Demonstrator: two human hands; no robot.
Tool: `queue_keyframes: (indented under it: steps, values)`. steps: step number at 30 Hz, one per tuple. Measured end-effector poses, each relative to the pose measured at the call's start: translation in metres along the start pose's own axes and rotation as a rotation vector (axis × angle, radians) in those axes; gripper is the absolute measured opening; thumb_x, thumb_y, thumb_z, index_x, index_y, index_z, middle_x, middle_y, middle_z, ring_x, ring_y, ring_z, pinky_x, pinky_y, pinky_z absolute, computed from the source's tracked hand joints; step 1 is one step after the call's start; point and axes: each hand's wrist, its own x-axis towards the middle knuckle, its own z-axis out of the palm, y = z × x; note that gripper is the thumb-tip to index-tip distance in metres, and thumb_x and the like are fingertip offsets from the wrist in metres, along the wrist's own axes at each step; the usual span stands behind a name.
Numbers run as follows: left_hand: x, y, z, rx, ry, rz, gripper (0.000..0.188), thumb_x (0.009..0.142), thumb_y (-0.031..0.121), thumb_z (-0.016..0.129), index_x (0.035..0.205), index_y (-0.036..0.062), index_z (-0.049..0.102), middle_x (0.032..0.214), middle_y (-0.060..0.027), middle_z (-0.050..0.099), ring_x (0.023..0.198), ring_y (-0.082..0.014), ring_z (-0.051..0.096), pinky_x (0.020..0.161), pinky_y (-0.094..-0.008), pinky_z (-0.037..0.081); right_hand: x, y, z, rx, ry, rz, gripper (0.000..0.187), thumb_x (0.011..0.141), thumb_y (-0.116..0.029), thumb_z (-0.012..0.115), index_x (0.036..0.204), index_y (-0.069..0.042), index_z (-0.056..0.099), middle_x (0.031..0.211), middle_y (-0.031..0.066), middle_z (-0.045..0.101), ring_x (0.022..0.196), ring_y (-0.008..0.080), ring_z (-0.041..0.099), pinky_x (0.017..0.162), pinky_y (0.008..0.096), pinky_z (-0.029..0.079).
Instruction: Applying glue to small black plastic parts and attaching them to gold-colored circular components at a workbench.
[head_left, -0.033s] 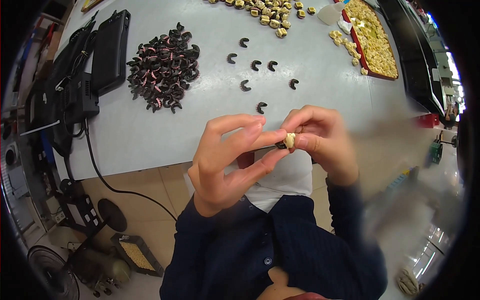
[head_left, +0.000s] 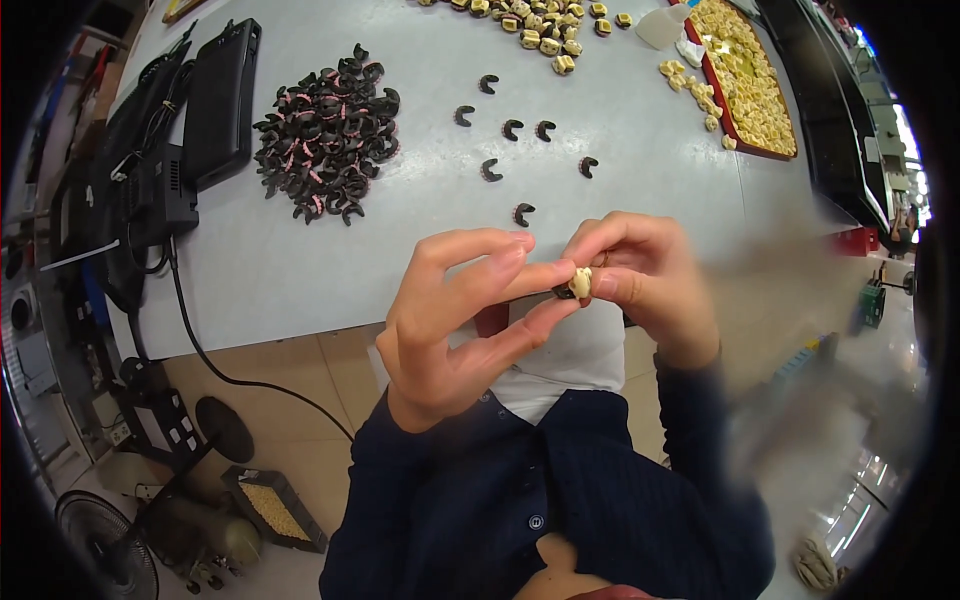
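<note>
Just past the table's near edge, my two hands meet over a small cream-coloured piece (head_left: 581, 283) with a dark part (head_left: 565, 291) against its left side. Thumb and forefinger of my left hand (head_left: 455, 325) pinch the dark part, the other fingers raised and loosely curled. My right hand (head_left: 640, 280) grips the cream piece from the right between thumb and bent fingers. Fingertips partly cover both parts, so how they fit together cannot be made out. Beyond the hands lie several loose black C-shaped pieces (head_left: 523, 214) with pinkish inner edges.
A heap of black C-shaped pieces (head_left: 325, 135) sits on the grey table (head_left: 430, 250) at left, beside a black box-shaped device (head_left: 222, 100) and cables. Cream-and-black pieces (head_left: 540, 30) cluster at the far side. A red-rimmed tray (head_left: 725, 105) of cream pieces stands at far right.
</note>
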Motion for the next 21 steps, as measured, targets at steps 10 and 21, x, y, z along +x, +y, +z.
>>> queue_keyframes:
  steps: [10, 21]
  values:
    - [-0.007, -0.003, 0.002, -0.122, -0.017, -0.038, 0.075, 0.062, 0.008, 0.085, 0.120, 0.0004, 0.039, 0.078, -0.0120, 0.070, 0.086, -0.0265, 0.062, 0.075, -0.0354, 0.049, 0.003, -0.004, -0.001, -0.109, -0.087, 0.052, 0.029, 0.078, -0.008, 0.071, 0.101, 0.006, 0.061, 0.096, 0.0136, 0.064, 0.089, 0.0172, 0.061, 0.081, 0.0284, 0.049]
    - [0.022, -0.029, 0.013, 0.290, -0.048, -0.422, 0.042, 0.069, 0.000, 0.074, 0.109, 0.0058, 0.063, 0.089, -0.0072, 0.068, 0.091, -0.0244, 0.056, 0.077, -0.0335, 0.047, 0.048, -0.024, -0.047, -0.949, 0.404, -0.504, 0.018, 0.088, -0.005, 0.059, 0.103, 0.002, 0.065, 0.099, 0.0068, 0.065, 0.084, 0.0111, 0.058, 0.075, 0.0226, 0.046]
